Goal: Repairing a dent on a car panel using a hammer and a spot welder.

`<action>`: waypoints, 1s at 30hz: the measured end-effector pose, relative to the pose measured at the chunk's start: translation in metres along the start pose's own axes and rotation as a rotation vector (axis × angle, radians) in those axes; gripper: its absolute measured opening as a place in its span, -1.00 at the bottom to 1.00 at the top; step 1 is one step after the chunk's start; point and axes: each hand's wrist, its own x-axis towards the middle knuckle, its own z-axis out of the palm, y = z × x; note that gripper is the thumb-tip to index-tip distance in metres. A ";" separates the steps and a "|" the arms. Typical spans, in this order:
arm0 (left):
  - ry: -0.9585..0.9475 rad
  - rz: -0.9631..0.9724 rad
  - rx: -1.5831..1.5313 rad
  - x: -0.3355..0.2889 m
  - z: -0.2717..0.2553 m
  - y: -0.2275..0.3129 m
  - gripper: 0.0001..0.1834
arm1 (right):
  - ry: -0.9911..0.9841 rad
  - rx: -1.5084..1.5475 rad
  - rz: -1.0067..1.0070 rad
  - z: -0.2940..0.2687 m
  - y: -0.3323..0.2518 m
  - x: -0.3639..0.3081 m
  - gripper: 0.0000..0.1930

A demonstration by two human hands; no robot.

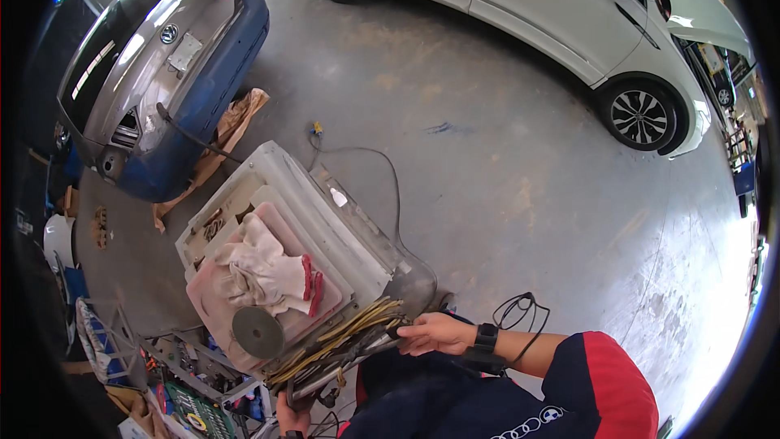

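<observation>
A long bundle of yellow and dark cables lies along the near edge of a boxy off-white machine, between the person's hands. The right hand has its fingers bent closed on the bundle's dark right end. The left hand is at the opposite end, partly hidden; I cannot tell its grip. A soiled white cloth glove with red cuff and a round grey-green disc lie on a pale pink tray atop the machine.
</observation>
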 end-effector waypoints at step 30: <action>0.243 0.056 0.727 0.013 0.082 0.006 -0.84 | 0.525 0.230 -0.174 -0.081 0.056 0.148 -0.71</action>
